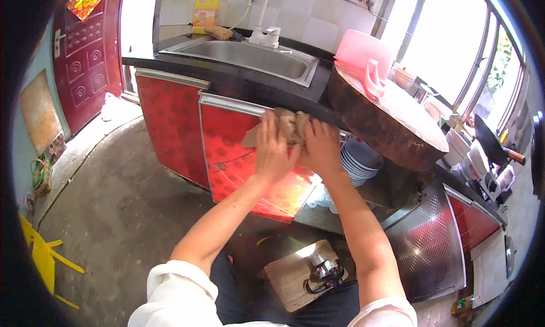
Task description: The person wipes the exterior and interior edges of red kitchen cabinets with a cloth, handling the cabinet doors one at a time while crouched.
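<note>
A crumpled brown cloth (289, 122) is bunched between my two hands, against the upper part of a red cabinet door (238, 157). My left hand (273, 150) grips its left side, fingers pointing up, and a flap sticks out to the left. On the other side, my right hand (322, 146) has its fingers curled over the cloth near the door's right edge. Just right of that hand, a stack of bowls (359, 159) stands inside the open cabinet bay. My hands hide part of the door and the cloth.
Above the door runs a black countertop (272, 91) with a steel sink (255, 57). A thick round wooden chopping block (396, 101) overhangs the edge, carrying a pink container (364, 48). A metal device (324, 267) lies on cardboard (289, 280) by my legs. A patterned metal panel (425, 242) stands at right.
</note>
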{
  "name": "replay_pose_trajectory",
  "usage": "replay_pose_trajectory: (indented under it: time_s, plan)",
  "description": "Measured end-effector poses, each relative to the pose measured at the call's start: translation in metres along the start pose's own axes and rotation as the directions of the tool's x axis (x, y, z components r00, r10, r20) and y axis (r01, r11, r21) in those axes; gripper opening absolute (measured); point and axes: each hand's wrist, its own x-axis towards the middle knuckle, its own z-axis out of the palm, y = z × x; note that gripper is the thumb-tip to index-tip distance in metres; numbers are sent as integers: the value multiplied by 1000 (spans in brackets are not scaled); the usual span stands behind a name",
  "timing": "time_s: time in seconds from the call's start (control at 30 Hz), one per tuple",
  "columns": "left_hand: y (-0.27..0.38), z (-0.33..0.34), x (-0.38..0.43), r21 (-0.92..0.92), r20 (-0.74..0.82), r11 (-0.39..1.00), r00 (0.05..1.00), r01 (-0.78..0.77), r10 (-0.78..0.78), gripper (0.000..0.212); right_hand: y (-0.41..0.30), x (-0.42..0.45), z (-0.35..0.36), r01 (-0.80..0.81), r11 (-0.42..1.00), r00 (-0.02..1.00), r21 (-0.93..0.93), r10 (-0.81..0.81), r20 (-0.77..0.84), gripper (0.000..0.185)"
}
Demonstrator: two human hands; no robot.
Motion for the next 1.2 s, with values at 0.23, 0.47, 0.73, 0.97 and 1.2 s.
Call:
replay_pose_trajectory:
  time_s: [0.23, 0.47, 0.73, 0.97, 1.2]
  plan:
    - [65, 14, 6, -157, 16, 987, 1000, 23, -21, 60, 29, -40, -8, -94, 993, 996, -73, 94, -3, 65]
    - [78, 17, -1, -478, 94, 852, 977, 215, -194, 29, 23, -57, -5, -158, 965, 980, 211, 179, -83, 61]
    - [47, -27, -12, -599, 50, 695, 884, 399, -464, 15, -17, -65, -23, -242, 805, 958, 542, 288, 0, 52]
    - [-9, -67, 32, -468, -264, 813, 824, 346, -502, 24, -43, 1, 6, -140, 840, 965, 524, 235, -120, 40]
    - [-86, -98, 72, -2, -447, 977, 874, 212, -191, 22, -74, 51, 16, 124, 981, 947, 151, -72, -314, 38]
